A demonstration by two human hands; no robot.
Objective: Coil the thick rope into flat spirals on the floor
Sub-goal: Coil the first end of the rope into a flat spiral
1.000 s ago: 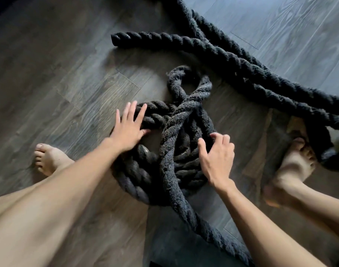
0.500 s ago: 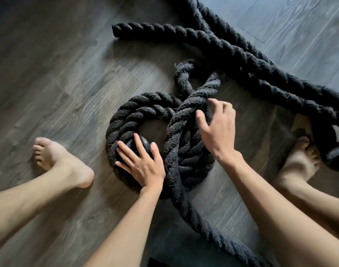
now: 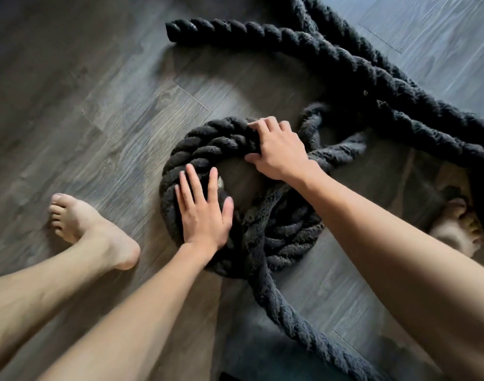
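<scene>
On coil, 9 o'clock: my left hand (image 3: 203, 213) flat, fingers spread wide, pressing rope (image 3: 287, 232).
Coil, 12 o'clock: my right hand (image 3: 279, 149) curled, gripping outer turns.

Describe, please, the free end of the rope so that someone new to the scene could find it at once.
Start at the round rope coil mid-floor, under the flat left hand and gripping right hand. Look past it toward the picture's top, where long strands run diagonally across the wooden floor. The rope end is the blunt cut tip at upper centre, lying alone on bare boards, touching nothing.
</scene>
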